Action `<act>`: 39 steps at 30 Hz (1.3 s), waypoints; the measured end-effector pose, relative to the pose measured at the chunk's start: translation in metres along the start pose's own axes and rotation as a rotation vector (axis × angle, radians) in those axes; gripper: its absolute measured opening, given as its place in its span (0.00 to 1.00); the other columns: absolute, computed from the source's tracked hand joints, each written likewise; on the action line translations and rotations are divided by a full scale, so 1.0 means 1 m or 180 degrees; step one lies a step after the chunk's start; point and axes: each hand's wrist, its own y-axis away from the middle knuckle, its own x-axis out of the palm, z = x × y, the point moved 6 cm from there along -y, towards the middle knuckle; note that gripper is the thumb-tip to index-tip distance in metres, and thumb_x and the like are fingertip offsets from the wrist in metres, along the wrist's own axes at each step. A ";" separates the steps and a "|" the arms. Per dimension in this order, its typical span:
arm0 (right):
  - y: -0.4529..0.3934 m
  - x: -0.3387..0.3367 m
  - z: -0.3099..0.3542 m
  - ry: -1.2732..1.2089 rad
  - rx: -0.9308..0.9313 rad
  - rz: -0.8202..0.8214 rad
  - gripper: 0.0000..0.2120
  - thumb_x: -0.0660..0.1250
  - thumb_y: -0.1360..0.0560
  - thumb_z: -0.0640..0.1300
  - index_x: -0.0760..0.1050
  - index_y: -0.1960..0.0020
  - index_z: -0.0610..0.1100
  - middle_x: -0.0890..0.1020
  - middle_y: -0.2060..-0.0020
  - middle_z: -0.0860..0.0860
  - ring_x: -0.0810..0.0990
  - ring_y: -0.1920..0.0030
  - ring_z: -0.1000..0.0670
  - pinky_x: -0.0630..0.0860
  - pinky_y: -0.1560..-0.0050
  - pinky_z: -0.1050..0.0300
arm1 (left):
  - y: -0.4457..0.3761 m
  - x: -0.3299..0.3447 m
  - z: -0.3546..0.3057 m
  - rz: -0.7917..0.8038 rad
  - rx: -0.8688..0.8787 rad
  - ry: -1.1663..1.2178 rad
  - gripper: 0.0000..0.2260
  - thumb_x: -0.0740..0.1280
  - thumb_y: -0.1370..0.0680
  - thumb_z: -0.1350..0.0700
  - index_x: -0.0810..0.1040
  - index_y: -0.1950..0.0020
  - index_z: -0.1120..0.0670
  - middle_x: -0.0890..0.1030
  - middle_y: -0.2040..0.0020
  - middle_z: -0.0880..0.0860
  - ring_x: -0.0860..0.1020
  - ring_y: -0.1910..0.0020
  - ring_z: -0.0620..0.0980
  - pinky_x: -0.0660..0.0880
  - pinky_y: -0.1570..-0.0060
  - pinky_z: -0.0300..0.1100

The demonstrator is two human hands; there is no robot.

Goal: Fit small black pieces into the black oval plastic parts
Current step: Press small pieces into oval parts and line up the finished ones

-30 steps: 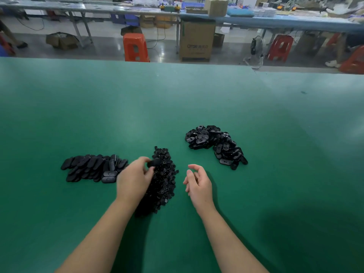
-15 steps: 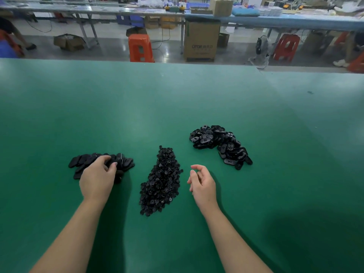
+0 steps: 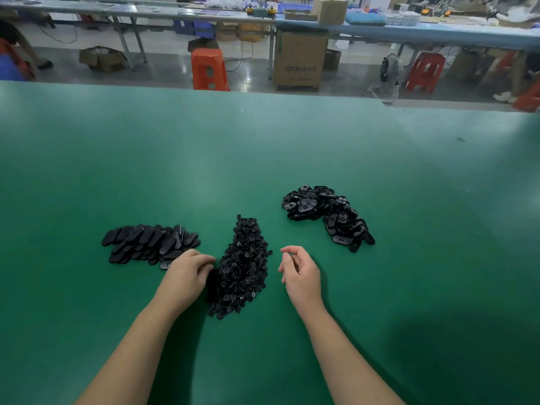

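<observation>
Working left to right across the green surface (image 3: 263, 147), here is how your job stands.

Left pile: the oval parts (image 3: 149, 242) lie smooth side up in overlapping rows, well to the left of centre. Judging by how tidily they are laid, you have probably finished these, though their undersides are hidden.

Left hand: your left hand (image 3: 187, 274) sits between that pile and the middle heap, its fingers curled down at the near right corner of the rows. Your grip here cannot be read; the knuckles hide whether you pinch anything. One oval part with its hollow side up (image 3: 165, 264) pokes out just beside your fingers.

Middle heap: the small black pieces (image 3: 242, 267) form a long loose mound, touching the right edge of your left hand. Plenty are left.

Right hand: your right hand (image 3: 301, 273) hovers just right of the mound, apart from it, fingers loosely bent with thumb and forefinger near each other. It appears to hold nothing, so take this grip as relaxed.

Right pile: more oval parts (image 3: 327, 214) lie jumbled hollow side up, beyond your right hand. These look unfilled.

Progress: you seem roughly midway. The left and right piles are about alike in bulk.

Still to do: fit a small piece into each oval part of the right pile.
</observation>
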 end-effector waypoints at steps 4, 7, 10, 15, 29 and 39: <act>0.000 0.001 0.000 0.0038 0.0013 -0.0001 0.09 0.61 0.17 0.42 0.77 0.50 0.53 0.81 0.67 0.56 0.72 0.73 0.56 0.70 0.72 0.60 | 0.005 -0.002 0.002 0.0097 -0.0018 0.0034 0.11 0.68 0.19 0.58 0.83 0.38 0.55 0.79 0.47 0.50 0.76 0.48 0.48 0.73 0.44 0.42; 0.000 0.001 0.000 0.0023 0.0033 0.0003 0.09 0.61 0.17 0.41 0.77 0.50 0.53 0.80 0.68 0.56 0.71 0.72 0.55 0.69 0.72 0.59 | 0.008 0.000 0.002 0.0185 -0.0002 0.0046 0.13 0.68 0.19 0.57 0.82 0.35 0.55 0.77 0.46 0.49 0.75 0.49 0.47 0.71 0.46 0.39; 0.000 0.001 0.000 0.0031 0.0029 -0.0005 0.09 0.62 0.17 0.41 0.77 0.49 0.52 0.80 0.68 0.55 0.71 0.72 0.56 0.68 0.73 0.59 | 0.011 0.004 0.002 0.0260 0.0086 -0.0004 0.13 0.69 0.20 0.57 0.82 0.35 0.54 0.75 0.47 0.48 0.73 0.50 0.45 0.66 0.49 0.36; 0.001 0.002 0.001 0.0102 0.0011 -0.0011 0.09 0.62 0.17 0.41 0.77 0.50 0.53 0.80 0.68 0.54 0.71 0.72 0.53 0.68 0.72 0.56 | 0.011 0.005 0.002 -0.0009 -0.0007 0.0004 0.09 0.72 0.22 0.58 0.85 0.43 0.56 0.76 0.51 0.47 0.75 0.55 0.46 0.69 0.52 0.38; 0.001 0.002 0.000 0.0156 0.0049 -0.0017 0.09 0.61 0.17 0.41 0.77 0.51 0.53 0.81 0.66 0.51 0.72 0.71 0.54 0.69 0.72 0.58 | 0.004 0.024 -0.011 -0.0775 -0.0362 0.0564 0.04 0.69 0.20 0.55 0.78 0.54 0.50 0.79 0.62 0.42 0.76 0.65 0.41 0.71 0.67 0.40; -0.004 -0.019 0.023 0.1929 -0.0749 -0.0188 0.09 0.62 0.17 0.42 0.81 0.44 0.49 0.79 0.50 0.57 0.74 0.66 0.62 0.66 0.65 0.71 | 0.005 0.021 -0.006 -0.1015 -0.0436 0.1020 0.05 0.67 0.19 0.57 0.74 0.54 0.51 0.79 0.64 0.44 0.76 0.67 0.42 0.71 0.68 0.42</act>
